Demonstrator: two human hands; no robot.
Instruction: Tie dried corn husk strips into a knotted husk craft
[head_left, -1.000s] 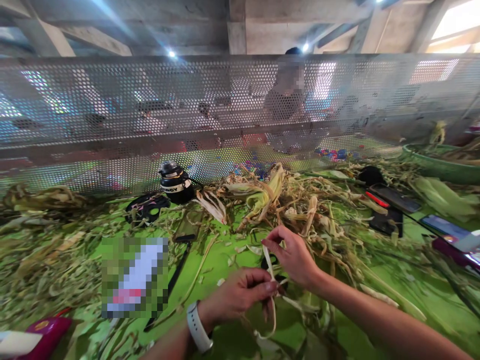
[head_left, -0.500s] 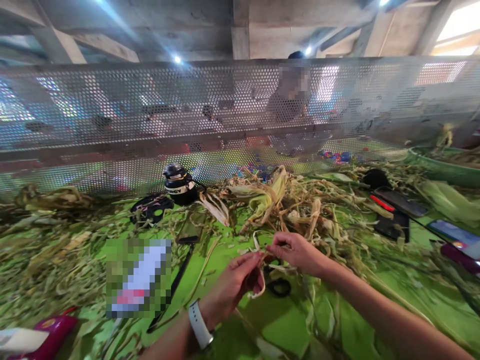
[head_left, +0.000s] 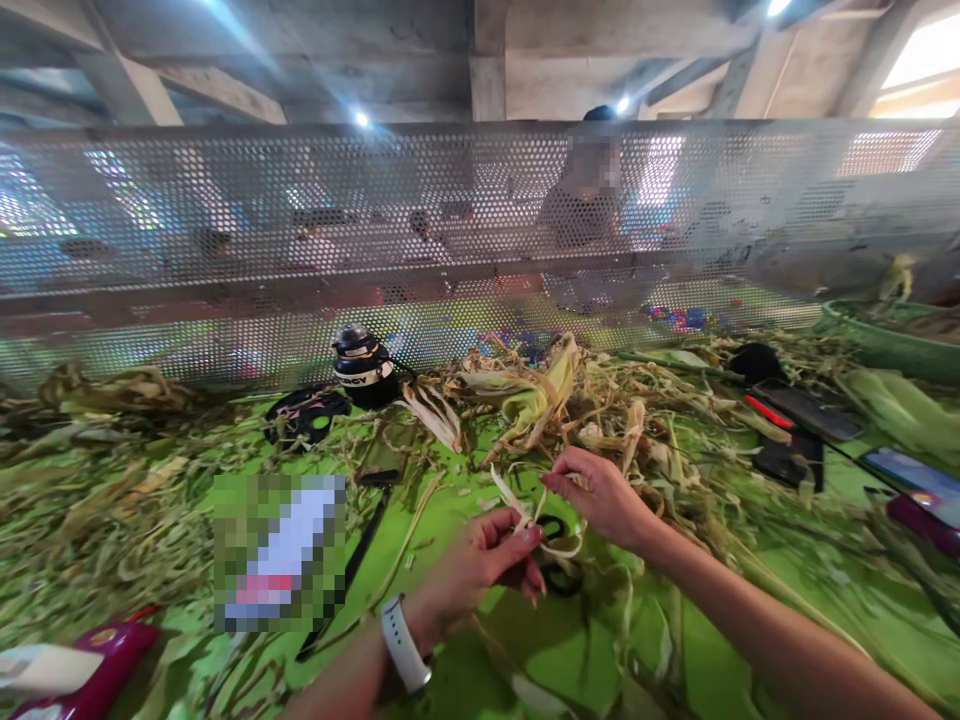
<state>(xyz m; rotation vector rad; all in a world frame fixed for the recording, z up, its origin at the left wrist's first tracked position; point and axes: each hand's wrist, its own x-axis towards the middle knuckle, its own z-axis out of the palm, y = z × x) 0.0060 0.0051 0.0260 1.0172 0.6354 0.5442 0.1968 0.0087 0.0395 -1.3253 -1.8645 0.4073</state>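
Fingers and thumb of my left hand (head_left: 495, 550) pinch a pale corn husk strip (head_left: 508, 490), whose one end sticks up above the fingertips. A loop of the strip hangs to the right, between the hands. My right hand (head_left: 596, 495) is closed, thumb against fingers, on another part of the same strip. Just beneath lies a black looped object (head_left: 562, 578), perhaps scissor handles, partly covered by the husk and my left hand. Beyond my hands spreads a heap of dry corn husks (head_left: 551, 390).
On the green table (head_left: 442, 490) stand a black jar-shaped container (head_left: 364, 368) and a perforated metal screen (head_left: 465, 230) behind it. Phones (head_left: 911, 475) lie right, a magenta device (head_left: 112, 655) lower left. Shredded husk covers the left side. Beyond the screen is a person (head_left: 585, 210).
My right hand has moved slightly up and away from the left, drawing the strip into a wider loop. My left hand has turned and shifted a little right, still pinching it.
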